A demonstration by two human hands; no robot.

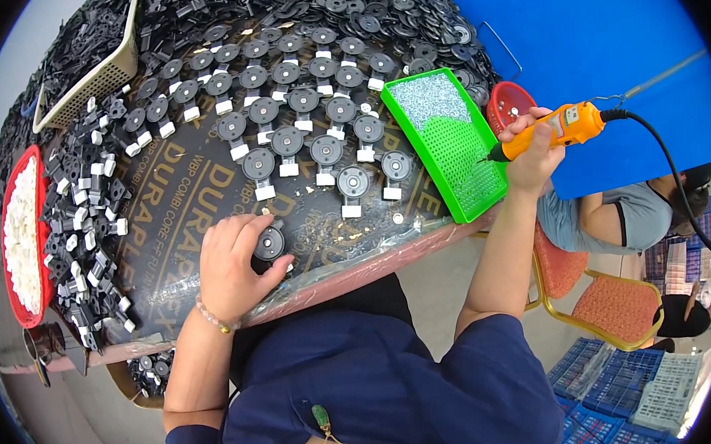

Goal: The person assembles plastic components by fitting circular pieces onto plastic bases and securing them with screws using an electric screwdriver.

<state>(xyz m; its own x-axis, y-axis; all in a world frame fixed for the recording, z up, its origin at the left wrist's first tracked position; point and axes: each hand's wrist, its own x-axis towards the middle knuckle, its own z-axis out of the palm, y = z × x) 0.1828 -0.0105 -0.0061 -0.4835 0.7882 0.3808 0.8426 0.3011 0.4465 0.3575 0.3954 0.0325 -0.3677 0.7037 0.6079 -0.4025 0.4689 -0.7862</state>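
Note:
My left hand (232,265) rests near the table's front edge, its fingers and thumb closed around a black wheel-shaped part (270,244). In my right hand (531,165) is an orange electric screwdriver (575,124). Its dark tip points left, over the green perforated tray (469,156). Small silvery screws (428,99) are heaped at the tray's far end. Ahead of my left hand, several black round parts with white blocks, such as this wheel assembly (326,151), stand in loose rows on the dark board.
Black parts pile up along the back (338,2). A red tray (37,176) of white pieces, a beige basket (86,86) and loose black-and-white parts lie left. A red bowl (499,98) sits beside the green tray. The screwdriver's cord (670,165) hangs right. Another person (614,218) sits beyond.

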